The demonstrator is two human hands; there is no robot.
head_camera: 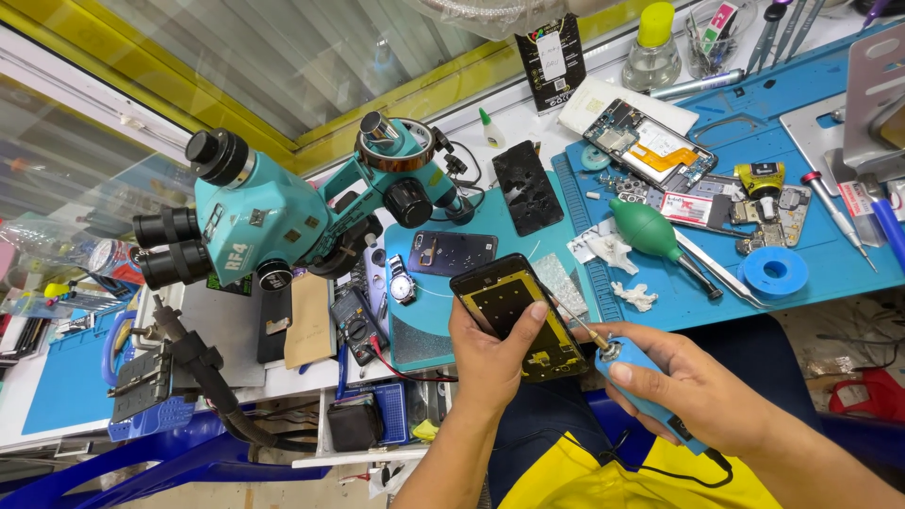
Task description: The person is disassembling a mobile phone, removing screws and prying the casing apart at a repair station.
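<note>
Left hand (485,353) fingers grip the opened phone frame (517,316); right hand (693,386) fingers wrap the blue powered tool (650,391), tip at its edge, seemingly mid-cleaning; steadiness needed.

The phone frame (517,316) in the left hand (490,363) shows a glossy black plastic rim around a matt, yellowish metal plate. The tool (650,391) in the right hand (693,386) has a smooth blue plastic body and a thin bright metal tip. The microscope (283,212) wears a semi-gloss teal painted finish with black matt eyepieces. The work mat (716,283) looks like matt blue rubber. The green blower bulb (641,229) appears soft, matt rubber. The wristwatch (403,283) has polished metal.
</note>
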